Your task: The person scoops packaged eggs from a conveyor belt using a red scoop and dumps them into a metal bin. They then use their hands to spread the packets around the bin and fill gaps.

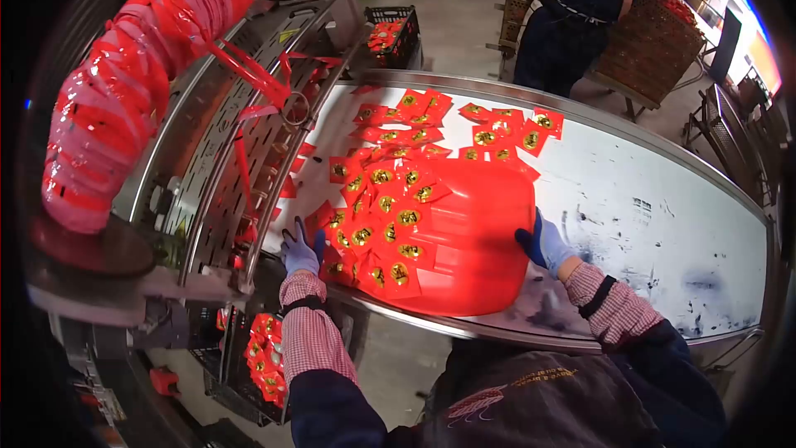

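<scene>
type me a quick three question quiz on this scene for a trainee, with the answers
1. Which is at the smooth, uncovered end of the red tray, the left hand or the right hand?
2. True or false: the packets heaped at the tray's other end carry blue round emblems.
3. Fill in: beyond the table's far edge, a black ____ holds red items.

Key:
1. The right hand.
2. False; the emblems are gold.
3. Crate.
</scene>
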A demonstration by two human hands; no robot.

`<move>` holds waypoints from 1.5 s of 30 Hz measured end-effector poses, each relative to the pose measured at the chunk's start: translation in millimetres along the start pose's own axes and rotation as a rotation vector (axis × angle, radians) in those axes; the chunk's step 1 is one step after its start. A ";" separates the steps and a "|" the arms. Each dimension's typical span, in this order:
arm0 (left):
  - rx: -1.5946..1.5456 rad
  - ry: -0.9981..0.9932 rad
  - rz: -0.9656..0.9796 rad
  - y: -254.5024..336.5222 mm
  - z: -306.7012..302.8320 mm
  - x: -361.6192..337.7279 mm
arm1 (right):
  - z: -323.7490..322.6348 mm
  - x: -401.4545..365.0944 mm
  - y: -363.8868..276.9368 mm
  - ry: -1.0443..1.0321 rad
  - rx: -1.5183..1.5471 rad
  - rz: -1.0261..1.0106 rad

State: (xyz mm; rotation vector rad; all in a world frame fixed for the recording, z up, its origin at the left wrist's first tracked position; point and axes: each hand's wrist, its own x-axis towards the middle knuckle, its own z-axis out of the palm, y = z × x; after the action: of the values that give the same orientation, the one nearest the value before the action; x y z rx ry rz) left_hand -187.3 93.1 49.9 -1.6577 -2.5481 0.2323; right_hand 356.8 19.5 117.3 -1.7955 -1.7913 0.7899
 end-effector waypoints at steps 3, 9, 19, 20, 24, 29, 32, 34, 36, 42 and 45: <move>-0.061 -0.102 0.099 -0.2 31.4 20.4 | 10.1 14.0 -7.8 -0.015 -0.069 0.140; -0.268 -0.008 0.415 24.7 35.5 -6.0 | 20.8 40.9 -2.7 0.006 0.028 0.268; -0.740 0.043 0.842 137.6 -16.1 -116.3 | 14.8 19.0 -17.8 0.016 0.126 0.322; -0.784 -0.033 0.909 132.7 -15.1 -113.9 | 9.7 5.6 -24.3 0.022 0.156 0.344; -0.782 0.025 0.727 68.5 -23.5 -40.6 | 28.7 -22.7 -9.2 0.159 0.325 0.410; -0.350 -0.020 0.157 67.9 50.0 -7.2 | 37.1 -22.2 0.8 0.215 0.324 0.366; -0.795 -0.165 0.371 110.4 27.9 -47.8 | 39.9 -20.4 -5.8 0.222 0.355 0.413; -0.750 -0.070 0.520 148.7 53.3 -85.5 | 41.6 -16.0 -6.1 0.240 0.397 0.417; -0.823 -0.194 0.586 164.3 29.2 -109.2 | 43.7 -20.2 -1.3 0.249 0.395 0.422; -0.723 0.405 0.597 132.3 5.2 53.4 | 51.5 -25.4 -15.8 0.292 0.368 0.374; -0.741 0.248 0.551 134.5 44.3 168.3 | 62.5 -28.9 -13.8 0.256 0.333 0.459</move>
State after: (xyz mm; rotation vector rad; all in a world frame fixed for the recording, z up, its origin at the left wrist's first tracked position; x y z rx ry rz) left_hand -141.7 297.0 -18.4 -2.4046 -2.0401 -0.9306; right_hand 304.3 -12.9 83.8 -1.9904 -1.0280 0.9146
